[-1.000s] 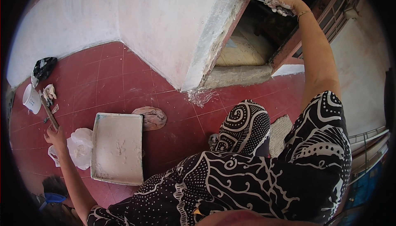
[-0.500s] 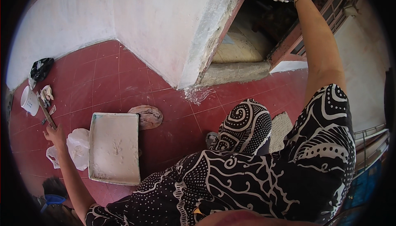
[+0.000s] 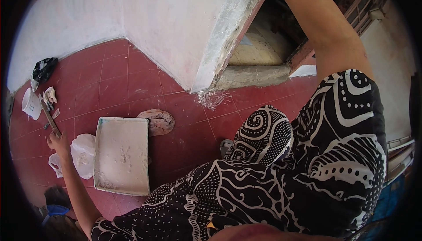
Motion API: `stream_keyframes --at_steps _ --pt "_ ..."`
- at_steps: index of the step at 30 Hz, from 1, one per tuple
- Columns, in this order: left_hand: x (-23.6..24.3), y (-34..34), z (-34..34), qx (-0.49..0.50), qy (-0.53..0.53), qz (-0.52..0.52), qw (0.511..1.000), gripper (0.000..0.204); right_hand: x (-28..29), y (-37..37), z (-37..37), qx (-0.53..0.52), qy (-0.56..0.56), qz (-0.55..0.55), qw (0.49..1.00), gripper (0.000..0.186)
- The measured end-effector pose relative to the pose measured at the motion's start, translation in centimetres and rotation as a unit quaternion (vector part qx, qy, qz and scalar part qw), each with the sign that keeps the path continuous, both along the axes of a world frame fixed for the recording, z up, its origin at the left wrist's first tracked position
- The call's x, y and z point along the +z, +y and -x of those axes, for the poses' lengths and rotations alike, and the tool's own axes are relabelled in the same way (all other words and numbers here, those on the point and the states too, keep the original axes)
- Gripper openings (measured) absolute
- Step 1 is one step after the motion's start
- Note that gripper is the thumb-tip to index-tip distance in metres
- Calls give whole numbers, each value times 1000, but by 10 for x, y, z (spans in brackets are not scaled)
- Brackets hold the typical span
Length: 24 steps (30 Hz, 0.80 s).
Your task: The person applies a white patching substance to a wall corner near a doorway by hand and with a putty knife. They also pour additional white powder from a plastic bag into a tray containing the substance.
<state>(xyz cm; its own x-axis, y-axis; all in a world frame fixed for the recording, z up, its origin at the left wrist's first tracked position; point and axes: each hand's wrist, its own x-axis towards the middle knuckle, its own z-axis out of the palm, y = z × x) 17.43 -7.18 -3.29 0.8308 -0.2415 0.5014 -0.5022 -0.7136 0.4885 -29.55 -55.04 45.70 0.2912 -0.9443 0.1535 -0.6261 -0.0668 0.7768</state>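
Observation:
My left hand [image 3: 58,143] hangs low over the red tiled floor [image 3: 118,82] at the left, closed around a thin wooden-handled tool [image 3: 49,118] that points away from me. Just right of it lie a white plastic bag [image 3: 83,154] and a flat rectangular tray [image 3: 122,155] coated with white plaster. My right arm [image 3: 323,30] reaches up past the white wall corner [image 3: 215,43]. Its hand is beyond the picture's top edge. My patterned black and white clothing [image 3: 272,170] fills the lower right.
A crumpled rag [image 3: 158,122] lies beside the tray's far corner. A white cup [image 3: 30,104], scraps of paper and a black bag [image 3: 44,69] sit at the far left. A blue-handled brush [image 3: 55,203] lies near my left elbow. White plaster spatter [image 3: 213,98] marks the floor below the corner.
My right hand, which held a flat metal blade against the wall edge, has risen out of the top of the picture. My left hand stays low with its tool.

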Motion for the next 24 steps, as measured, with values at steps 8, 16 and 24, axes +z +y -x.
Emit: stream_keyframes --at_steps 8,16,24 --pt "-19 -1 -14 2 23 51 998 54 -28 40 -20 61 49 200 977 16" --pt "-22 18 -19 -26 57 64 996 51 -76 41 18 174 -25 216 961 16" --pt "6 26 16 -29 134 143 980 46 -192 7 71 230 -352 171 891 34"
